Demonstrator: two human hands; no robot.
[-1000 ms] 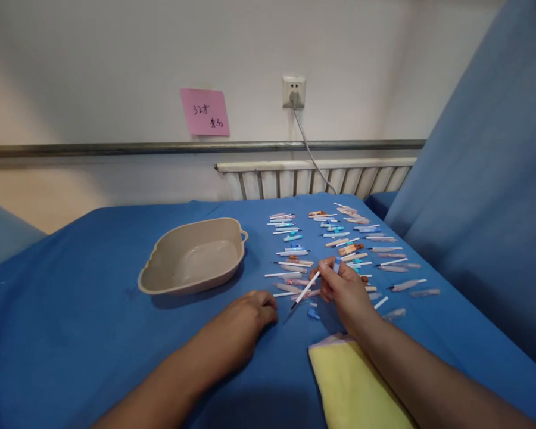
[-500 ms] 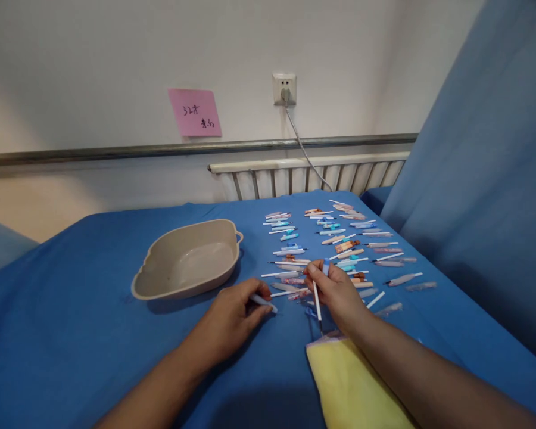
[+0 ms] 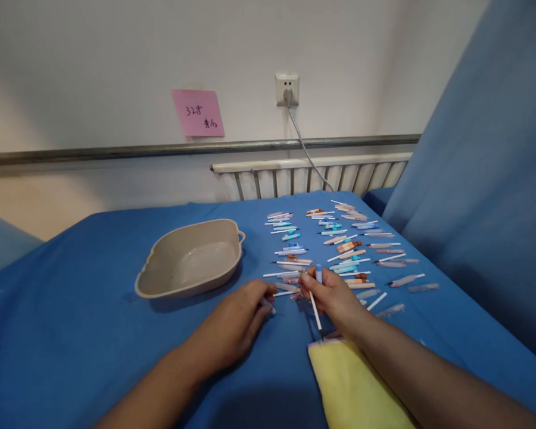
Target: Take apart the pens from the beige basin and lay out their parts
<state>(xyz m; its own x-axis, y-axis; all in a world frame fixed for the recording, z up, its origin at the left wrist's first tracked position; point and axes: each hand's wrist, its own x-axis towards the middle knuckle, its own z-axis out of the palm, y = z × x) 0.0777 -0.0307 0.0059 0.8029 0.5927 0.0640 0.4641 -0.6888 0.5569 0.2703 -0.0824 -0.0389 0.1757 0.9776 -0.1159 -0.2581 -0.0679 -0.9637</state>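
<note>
My left hand (image 3: 234,316) is closed around a pale pen barrel (image 3: 268,306), mostly hidden by the fingers, just above the blue sheet. Between the fingers of my right hand (image 3: 337,298) is a white pen refill (image 3: 315,310), its dark tip pointing down toward a yellow cloth (image 3: 355,381). A small blue-topped pen part (image 3: 318,273) also stands up in that hand; its lower end is hidden. Beyond both hands lie rows of pen parts (image 3: 290,251): white refills, and barrels and caps in grey, blue, teal, orange and pink.
A beige basin (image 3: 170,265) rests on the blue sheet (image 3: 71,333) to the left. Behind the bed are a white rail (image 3: 250,167) and a wall socket (image 3: 287,89) with a plugged-in cord. A blue curtain (image 3: 477,179) hangs at the right.
My left hand has turned, so less of the barrel shows. The blue-topped part and the fingers of my right hand have shifted slightly left and down. The refill stays held.
</note>
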